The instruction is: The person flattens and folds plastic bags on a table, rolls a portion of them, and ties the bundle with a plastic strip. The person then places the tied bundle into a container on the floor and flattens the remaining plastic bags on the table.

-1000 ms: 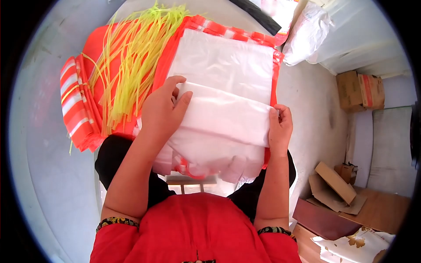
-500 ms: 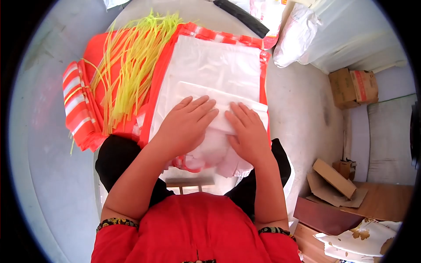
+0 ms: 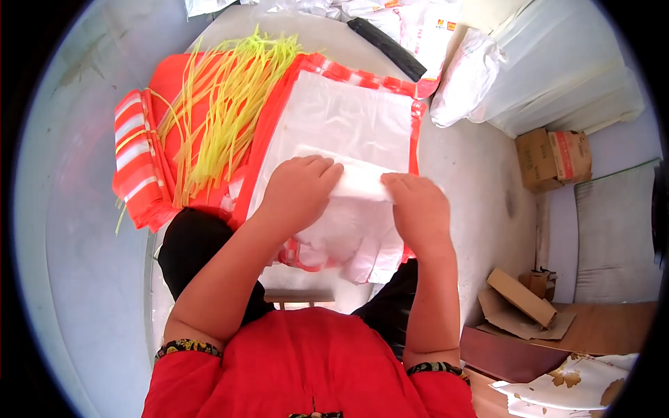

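A folded strip of white plastic bags (image 3: 363,181) spans between my two hands. My left hand (image 3: 296,193) closes over its left end, knuckles up. At the right end, my right hand (image 3: 422,209) grips it with bent fingers. Beneath lies a flat white plastic sheet (image 3: 355,115), on a pile of red-and-white plastic bags (image 3: 394,82) in front of my lap. Loose crumpled white plastic hangs below my hands toward my body. What the undersides of my fingers press on is hidden.
Left of the pile, yellow plastic strips (image 3: 226,115) lie over red plastic, beside a tied red-and-white striped bundle (image 3: 136,157). A black roll (image 3: 387,49) and a white sack (image 3: 463,80) are at the back. Cardboard boxes (image 3: 540,160) stand to the right.
My hands went from lying flat with fingers spread to gripping the folded white plastic at its ends. My right hand shifted right, and the fold became narrower. The view shifted slightly.
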Motion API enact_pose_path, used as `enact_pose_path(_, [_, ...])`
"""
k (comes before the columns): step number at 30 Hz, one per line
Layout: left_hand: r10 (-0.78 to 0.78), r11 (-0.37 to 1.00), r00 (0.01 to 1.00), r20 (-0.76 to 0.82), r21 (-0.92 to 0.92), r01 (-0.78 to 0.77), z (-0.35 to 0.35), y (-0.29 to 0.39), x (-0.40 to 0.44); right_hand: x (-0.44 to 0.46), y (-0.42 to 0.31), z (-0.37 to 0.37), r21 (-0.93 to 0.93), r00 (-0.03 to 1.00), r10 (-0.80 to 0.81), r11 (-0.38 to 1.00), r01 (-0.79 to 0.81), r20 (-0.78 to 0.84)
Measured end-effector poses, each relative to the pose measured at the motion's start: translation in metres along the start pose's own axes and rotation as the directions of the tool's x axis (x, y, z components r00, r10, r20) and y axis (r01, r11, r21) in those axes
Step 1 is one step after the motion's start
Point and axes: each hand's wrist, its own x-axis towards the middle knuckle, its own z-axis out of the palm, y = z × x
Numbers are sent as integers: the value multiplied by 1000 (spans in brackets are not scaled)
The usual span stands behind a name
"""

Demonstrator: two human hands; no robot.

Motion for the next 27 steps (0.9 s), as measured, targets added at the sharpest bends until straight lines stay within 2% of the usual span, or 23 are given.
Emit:
enact_pose_path(1, [-102, 992, 987, 124, -65, 111, -14, 9, 5, 3, -2, -13, -33, 999, 27, 999, -26, 18])
enact_pose_path(2, [-192, 967, 948, 253, -116, 227, -33, 19, 10, 5, 5, -20, -140, 986, -83, 988, 63, -141])
enact_pose_path(3, [-267, 927, 884, 383, -150, 345, -44, 25, 14, 9, 2, -28, -196, 946, -101, 980, 40, -309])
enact_pose_path(4, [-292, 771, 859, 420, -428, 471, -40, 20, 9, 15, -3, -38, -245, 876, -126, 969, 9, -465])
enact_pose_path(5, [-304, 523, 832, 464, -649, 553, -31, 10, 1, 18, -6, -42, -288, 780, -158, 957, -29, -605])
enact_pose_path(6, [-302, 211, 806, 510, -789, 578, -25, 5, -6, 17, -6, -40, -195, 762, -130, 981, 5, -635])
enact_pose_path(8, [-285, -113, 762, 581, -810, 575, -12, 1, -10, 18, -6, -27, -2, 727, -65, 996, 88, -684])
enact_pose_path(9, [-271, -273, 744, 611, -790, 549, -10, 1, -10, 18, -6, -12, 254, 795, 81, 962, 95, -602])
enact_pose_path(11, [-323, -163, 740, 589, -805, 570, -9, 2, -12, 9, -8, 33, 696, 906, 282, 718, 19, -316])
enact_pose_path(13, [-371, 4, 761, 533, -818, 575, 4, -5, -16, -7, -11, 66, 894, 918, 395, 397, -206, 36])
enact_pose_path(14, [-364, 52, 763, 533, -807, 589, 4, -6, -17, -15, -13, 78, 921, 888, 402, 213, -325, 220])
enact_pose_path(16, [-344, 155, 772, 534, -779, 608, -4, -4, -16, -26, -19, 92, 911, 892, 406, 257, -323, 201])
enact_pose_path(17, [-352, 164, 760, 546, -763, 625, -9, -3, -15, -30, -21, 96, 905, 892, 411, 279, -322, 190])
enact_pose_path(19, [-364, 185, 738, 568, -733, 655, -14, 0, -14, -33, -24, 92, 913, 879, 420, 222, -341, 226])
enact_pose_path(22, [-406, 566, 869, 282, -670, 481, -8, 1, -20, -29, -28, 82, 926, 852, 442, 109, -362, 282])
enact_pose_path(25, [-303, 841, 940, 159, -419, 342, -25, -3, -21, -27, -31, 80, 935, 845, 448, 53, -351, 292])
enact_pose_path(27, [-120, 918, 977, 178, -354, 178, -36, -6, -23, -26, -33, 82, 944, 855, 437, 43, -328, 278])
